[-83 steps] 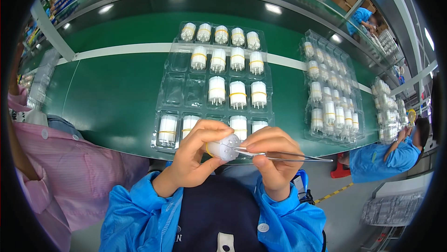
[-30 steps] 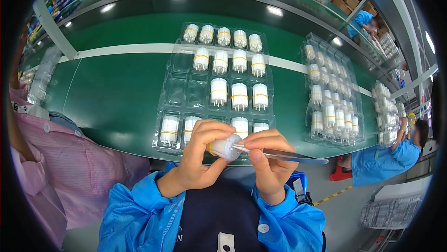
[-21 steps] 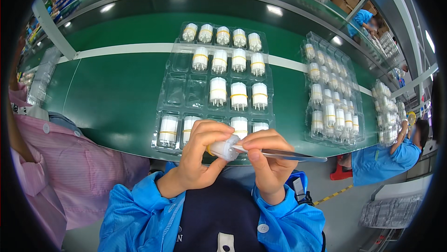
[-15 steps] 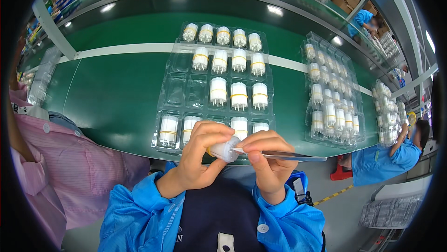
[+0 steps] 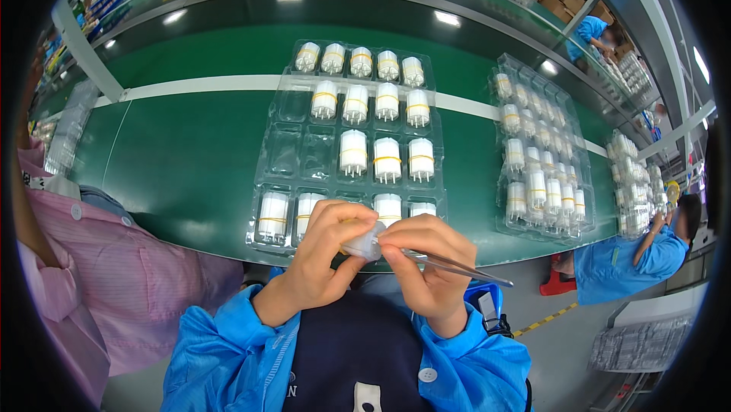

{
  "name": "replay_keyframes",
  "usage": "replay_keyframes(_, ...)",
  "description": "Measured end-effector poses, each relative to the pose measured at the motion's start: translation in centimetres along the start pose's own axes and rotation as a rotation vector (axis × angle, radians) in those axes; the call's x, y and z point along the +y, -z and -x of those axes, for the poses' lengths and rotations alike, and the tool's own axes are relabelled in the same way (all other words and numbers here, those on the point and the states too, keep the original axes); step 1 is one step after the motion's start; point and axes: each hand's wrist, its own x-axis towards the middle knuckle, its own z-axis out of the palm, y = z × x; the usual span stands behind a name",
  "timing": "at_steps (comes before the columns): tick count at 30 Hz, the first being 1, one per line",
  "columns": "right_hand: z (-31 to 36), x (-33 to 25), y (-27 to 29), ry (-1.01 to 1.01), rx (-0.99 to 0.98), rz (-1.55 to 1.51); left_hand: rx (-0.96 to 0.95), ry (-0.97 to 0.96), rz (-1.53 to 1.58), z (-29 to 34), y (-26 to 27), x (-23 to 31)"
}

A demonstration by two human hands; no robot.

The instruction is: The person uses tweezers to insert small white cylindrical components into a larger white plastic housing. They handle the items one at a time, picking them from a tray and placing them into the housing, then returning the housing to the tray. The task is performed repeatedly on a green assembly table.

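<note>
My left hand (image 5: 314, 263) is closed around a white plastic cylinder (image 5: 365, 244), held tilted above the bench's front edge. Against the cylinder's right end, my right hand (image 5: 432, 266) grips a pair of metal tweezers (image 5: 476, 275), whose handle end points right and down. Fingers hide the tweezers' tips. Just beyond my hands lies a clear plastic tray (image 5: 283, 154) of similar white cylinders (image 5: 387, 159), each with a yellow band, several showing metal pins at one end. Two side-by-side compartments left of centre hold no cylinder.
Another filled clear tray (image 5: 544, 218), apparently stacked, stands to the right on the green belt (image 5: 175, 161). A person in a pink striped top (image 5: 145, 282) is close at my left. A co-worker in blue (image 5: 632, 260) sits far right. A metal post (image 5: 90, 50) rises at the back left.
My right hand has shifted slightly left, closer to the cylinder, and the tweezers' handle end has swung downward and left. The cylinder's end is now more covered by fingers.
</note>
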Motion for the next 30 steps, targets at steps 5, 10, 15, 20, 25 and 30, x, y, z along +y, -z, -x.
replay_keyframes(5, 0.9, 0.5, 0.3, -0.051, 0.170, -0.427, 0.001, 0.102, 0.523, 0.2, -0.3, 0.0)
replay_keyframes(10, 0.9, -0.5, 0.4, -0.009, 0.117, -0.221, -0.014, 0.095, 0.741, 0.1, -0.2, -0.3)
replay_keyframes(15, 0.6, -0.8, 0.2, 0.113, 0.055, -0.093, -0.004, 0.036, 0.694, 0.0, -0.1, -0.6)
replay_keyframes(20, 0.2, -1.0, 0.0, 0.253, 0.020, 0.023, 0.050, -0.003, 0.637, 0.0, -0.5, -0.7)
replay_keyframes(25, 0.4, -1.0, 0.1, 0.214, 0.019, 0.012, 0.063, -0.028, 0.576, 0.2, -0.6, -0.7)
replay_keyframes(30, 0.1, -1.1, -0.2, 0.252, 0.007, 0.060, 0.076, -0.060, 0.476, 0.1, -0.4, -0.7)
